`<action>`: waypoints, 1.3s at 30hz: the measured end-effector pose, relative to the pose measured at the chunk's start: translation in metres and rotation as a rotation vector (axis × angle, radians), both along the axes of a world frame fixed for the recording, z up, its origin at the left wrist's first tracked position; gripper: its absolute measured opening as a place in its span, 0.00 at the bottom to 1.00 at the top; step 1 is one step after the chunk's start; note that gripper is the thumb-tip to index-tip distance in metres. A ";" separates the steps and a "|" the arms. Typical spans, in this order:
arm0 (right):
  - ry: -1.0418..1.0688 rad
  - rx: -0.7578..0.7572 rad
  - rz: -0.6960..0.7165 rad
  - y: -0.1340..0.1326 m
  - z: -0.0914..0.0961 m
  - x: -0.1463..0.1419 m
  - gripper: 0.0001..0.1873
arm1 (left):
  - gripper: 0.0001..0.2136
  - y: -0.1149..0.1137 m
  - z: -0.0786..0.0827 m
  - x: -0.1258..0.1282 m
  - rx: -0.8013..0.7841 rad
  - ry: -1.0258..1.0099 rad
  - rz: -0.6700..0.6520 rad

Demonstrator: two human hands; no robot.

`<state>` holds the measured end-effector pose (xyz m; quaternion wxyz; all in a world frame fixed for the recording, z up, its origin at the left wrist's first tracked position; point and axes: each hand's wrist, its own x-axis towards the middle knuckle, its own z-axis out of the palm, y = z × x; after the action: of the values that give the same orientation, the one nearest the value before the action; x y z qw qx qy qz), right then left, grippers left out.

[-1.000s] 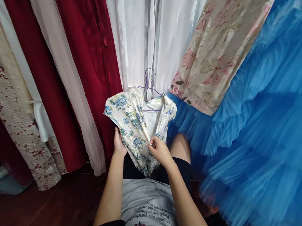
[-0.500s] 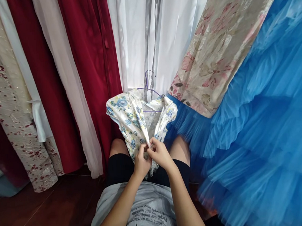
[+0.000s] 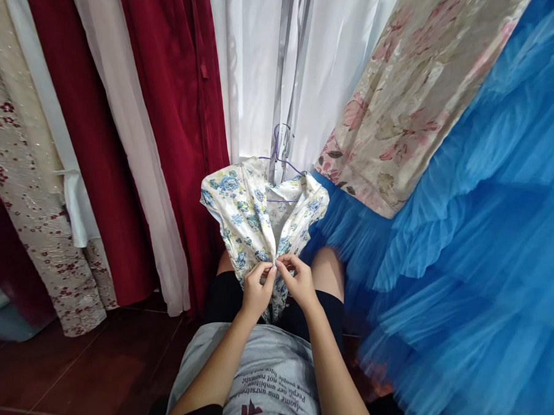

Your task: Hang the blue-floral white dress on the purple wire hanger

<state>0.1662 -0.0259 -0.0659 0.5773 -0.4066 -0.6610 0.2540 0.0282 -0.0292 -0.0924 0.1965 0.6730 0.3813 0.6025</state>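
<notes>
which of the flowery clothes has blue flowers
The top that the left hand and right hand pinch, on the purple hanger. Its flowers are blue; the beige cloth at right has pink ones, the far-left cloth small red ones.

garment (image 3: 250, 218) on hanger (image 3: 276, 152), cloth (image 3: 253, 80) behind, tulle (image 3: 482, 272) right, tub (image 3: 13, 320) far left

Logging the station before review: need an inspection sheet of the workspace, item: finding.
Surface: dark red tiled floor; no worktop seen, garment's lower end before black shorts.
Job's things: blue-flowered garment on purple hanger, neckline open above the fingertips.
Clutter: grey-blue container at the left edge, partly hidden.
Grippers: left hand and right hand bare, both pinching the garment's front edges.
Cables: nothing seen.
Surroundings: red cloth, white cloth, pink-flowered cloth, blue tulle.
</notes>
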 end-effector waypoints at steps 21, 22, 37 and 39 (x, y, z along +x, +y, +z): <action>-0.532 0.610 -0.294 0.122 0.186 0.003 0.04 | 0.09 -0.017 -0.004 -0.013 -0.056 0.126 0.015; -0.549 0.617 -0.312 0.127 0.197 0.003 0.04 | 0.09 -0.019 -0.010 -0.011 -0.072 0.137 -0.004; -0.512 0.746 -0.353 0.093 0.193 0.011 0.06 | 0.09 0.090 0.208 -0.023 0.351 0.251 0.059; -0.519 0.760 -0.360 0.095 0.188 0.013 0.08 | 0.07 0.104 0.229 -0.018 0.405 0.329 0.061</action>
<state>0.1791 0.0694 0.1217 0.5360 -0.3250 -0.7480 -0.2182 0.0102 0.0744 0.1367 -0.0250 0.7757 0.2998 0.5548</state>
